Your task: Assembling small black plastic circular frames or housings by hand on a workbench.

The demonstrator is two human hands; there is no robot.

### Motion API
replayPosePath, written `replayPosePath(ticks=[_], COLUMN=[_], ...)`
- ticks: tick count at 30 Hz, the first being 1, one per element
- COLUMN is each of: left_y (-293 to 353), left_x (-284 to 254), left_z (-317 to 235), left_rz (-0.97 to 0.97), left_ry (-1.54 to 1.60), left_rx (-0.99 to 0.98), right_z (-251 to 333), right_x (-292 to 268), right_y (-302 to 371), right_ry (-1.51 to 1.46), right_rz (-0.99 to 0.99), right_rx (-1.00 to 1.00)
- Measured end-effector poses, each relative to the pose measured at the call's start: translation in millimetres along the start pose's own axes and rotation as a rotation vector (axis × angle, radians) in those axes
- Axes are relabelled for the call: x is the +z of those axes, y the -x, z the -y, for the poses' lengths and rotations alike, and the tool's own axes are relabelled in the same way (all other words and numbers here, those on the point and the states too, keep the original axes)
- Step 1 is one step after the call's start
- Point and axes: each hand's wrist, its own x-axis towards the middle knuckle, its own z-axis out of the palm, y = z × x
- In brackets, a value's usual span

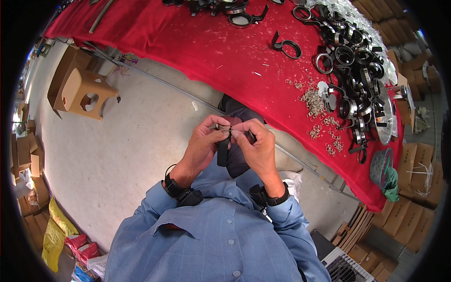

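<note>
In front of my body, at the table's edge, both hands hold one part with a flat black handle [222,153] hanging down. Its upper end is mostly covered by my fingers. The thumb and fingers of my left hand [203,141] pinch it from the left, where a bit of shiny metal shows. My right hand [257,144] is closed on the same part, its thumb and index fingertip meeting close to the left fingertips. Similar black rings with handles, such as a lone ring [291,49], lie on the red cloth [188,47].
Small metal clips [314,102] lie in piles on the cloth's right side. Beyond them is a heap of black-and-silver rings [345,55]. A basin [381,165] stands at the right corner. At left is a tan stool [84,91]; cardboard boxes [411,207] are stacked at right.
</note>
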Motion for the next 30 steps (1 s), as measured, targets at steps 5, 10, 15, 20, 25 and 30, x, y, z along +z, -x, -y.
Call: replayPosePath(ticks=[5,10,15,20,25,30], left_y=[-0.3,-0.1,-1.0,-1.0,-1.0,-0.7], left_x=[-2.0,3.0,5.3,3.7,3.8,4.7], left_z=[1.5,1.3,1.4,4.9,5.2,3.0], left_rz=[0.021,-0.007,0.024,0.027,0.047,0.056], left_ry=[-0.008,0.008,0.029,0.025,0.050,0.041], left_rx=[0.013,-0.016,-0.021,-0.031,-0.018,-0.023], right_z=[4.1,-3.8,1.3,1.6,-2.3,-4.6], right_x=[0.4,0.5,-2.2,-4.5,-4.7,-5.6], right_y=[1.1,3.0,3.0,3.1,3.6,4.3], right_ry=[0.186,0.138,0.130,0.145,0.157,0.130], right_rz=[-0.017,-0.030,-0.073,-0.045,-0.064,-0.056], right_rx=[-0.159,-0.118,-0.123,-0.124,-0.142,-0.107])
